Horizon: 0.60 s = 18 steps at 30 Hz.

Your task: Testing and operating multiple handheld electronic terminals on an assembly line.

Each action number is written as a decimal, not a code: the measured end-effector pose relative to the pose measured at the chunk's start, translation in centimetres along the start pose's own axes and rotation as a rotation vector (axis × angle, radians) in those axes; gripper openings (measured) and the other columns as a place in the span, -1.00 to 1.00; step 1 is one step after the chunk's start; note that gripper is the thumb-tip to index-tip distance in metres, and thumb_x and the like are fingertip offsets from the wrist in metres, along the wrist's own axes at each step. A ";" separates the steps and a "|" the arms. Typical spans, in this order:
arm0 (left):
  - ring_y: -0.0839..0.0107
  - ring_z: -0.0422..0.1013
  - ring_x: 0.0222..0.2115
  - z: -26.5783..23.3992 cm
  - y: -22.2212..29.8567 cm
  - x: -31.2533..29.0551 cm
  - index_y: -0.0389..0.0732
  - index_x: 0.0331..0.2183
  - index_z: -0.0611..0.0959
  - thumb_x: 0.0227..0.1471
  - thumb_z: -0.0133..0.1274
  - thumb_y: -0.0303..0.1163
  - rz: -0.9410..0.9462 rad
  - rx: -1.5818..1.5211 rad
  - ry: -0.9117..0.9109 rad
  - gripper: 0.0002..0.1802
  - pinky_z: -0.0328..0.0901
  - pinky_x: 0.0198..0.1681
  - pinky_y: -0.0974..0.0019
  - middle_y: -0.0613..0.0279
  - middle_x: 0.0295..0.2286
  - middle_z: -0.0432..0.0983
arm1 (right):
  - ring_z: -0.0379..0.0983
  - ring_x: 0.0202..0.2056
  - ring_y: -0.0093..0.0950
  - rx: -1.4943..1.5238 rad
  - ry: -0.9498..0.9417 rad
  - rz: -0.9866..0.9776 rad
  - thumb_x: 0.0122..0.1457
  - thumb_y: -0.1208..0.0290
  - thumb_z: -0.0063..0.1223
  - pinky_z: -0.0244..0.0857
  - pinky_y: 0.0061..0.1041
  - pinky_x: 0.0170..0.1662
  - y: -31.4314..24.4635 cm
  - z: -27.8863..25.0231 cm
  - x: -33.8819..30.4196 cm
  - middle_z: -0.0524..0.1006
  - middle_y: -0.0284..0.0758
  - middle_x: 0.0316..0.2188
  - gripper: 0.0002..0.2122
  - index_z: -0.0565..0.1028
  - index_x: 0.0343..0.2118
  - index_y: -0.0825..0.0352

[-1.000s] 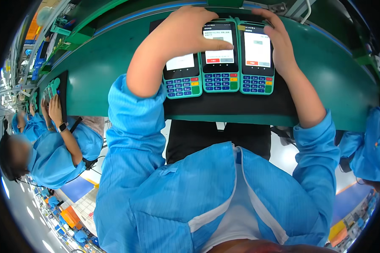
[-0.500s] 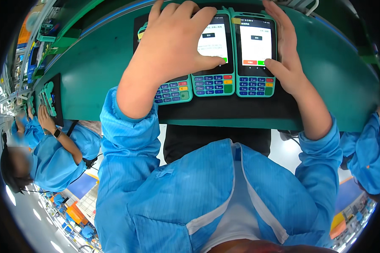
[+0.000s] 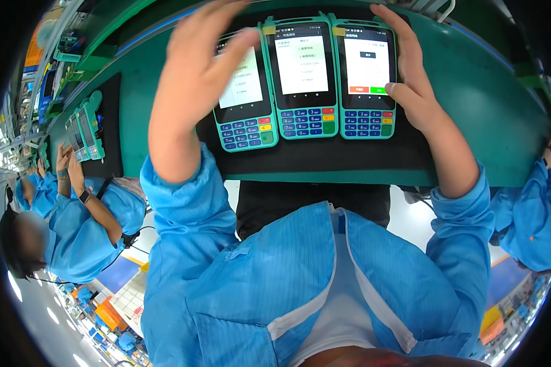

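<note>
Three green-framed card payment terminals lie side by side on a black mat (image 3: 324,160), screens lit and keypads toward me. My left hand (image 3: 196,73), slightly blurred, is above the left terminal (image 3: 247,131); its thumb is apart from the fingers, hiding part of that screen, and it holds nothing. The middle terminal (image 3: 301,67) is uncovered and displays a list. At the right terminal (image 3: 366,73), my right hand (image 3: 415,76) is open along the right side, fingers stretched toward the top. Its thumb tip is at the green on-screen button; whether it presses cannot be told.
The mat lies on a green workbench (image 3: 471,122). At left, a co-worker (image 3: 79,232) in blue has hands near other terminals (image 3: 86,131) on another dark mat. Another blue-clothed person (image 3: 526,214) is at the right edge. Rails and frames (image 3: 79,73) run along the bench's far side.
My left hand has moved left off the middle terminal, uncovering it; its screen now displays a list. My right thumb stays near the right screen's green button. The co-worker's terminals have shifted.
</note>
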<state>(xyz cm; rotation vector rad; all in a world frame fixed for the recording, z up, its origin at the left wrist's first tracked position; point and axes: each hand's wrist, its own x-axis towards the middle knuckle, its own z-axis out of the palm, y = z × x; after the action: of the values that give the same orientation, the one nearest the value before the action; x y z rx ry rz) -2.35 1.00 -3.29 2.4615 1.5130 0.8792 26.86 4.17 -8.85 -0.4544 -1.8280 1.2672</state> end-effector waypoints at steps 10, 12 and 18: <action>0.19 0.26 -0.18 -11.5 -5.3 -23.1 -0.06 -0.12 0.54 -0.24 0.22 -0.25 -0.435 0.494 0.052 -0.48 0.12 -0.09 0.20 0.19 -0.22 0.35 | -0.03 0.19 -0.11 -0.989 -0.020 -0.158 -0.20 0.52 -0.02 -0.18 -0.07 0.20 -9.5 9.0 1.2 0.26 -0.26 0.07 -0.51 0.39 -0.06 0.18; 0.23 0.25 -0.19 -12.9 -4.9 -26.3 -0.01 -0.08 0.54 -0.28 0.24 -0.22 -0.417 0.494 0.000 -0.41 0.11 -0.10 0.21 0.21 -0.21 0.33 | -0.01 0.18 -0.13 -0.994 -0.117 -0.187 -0.22 0.56 -0.03 -0.22 0.05 0.18 -11.4 12.5 1.3 0.27 -0.29 0.05 -0.51 0.41 -0.09 0.14; 0.30 0.29 -0.24 -17.0 -6.4 -28.8 0.00 -0.16 0.57 -0.24 0.19 -0.12 -0.147 0.625 -0.022 -0.50 0.08 -0.12 0.17 0.33 -0.31 0.37 | 0.04 0.17 -0.16 -0.886 -0.173 -0.242 -0.28 0.64 -0.03 -0.24 0.05 0.20 -15.3 22.8 1.3 0.35 -0.32 -0.03 -0.52 0.46 -0.18 0.14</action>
<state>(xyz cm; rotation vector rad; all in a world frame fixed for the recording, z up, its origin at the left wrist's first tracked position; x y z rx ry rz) -25.91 -23.50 -3.67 2.6694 2.1907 0.3839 10.33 -14.77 2.35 -0.5713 -2.4565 0.2814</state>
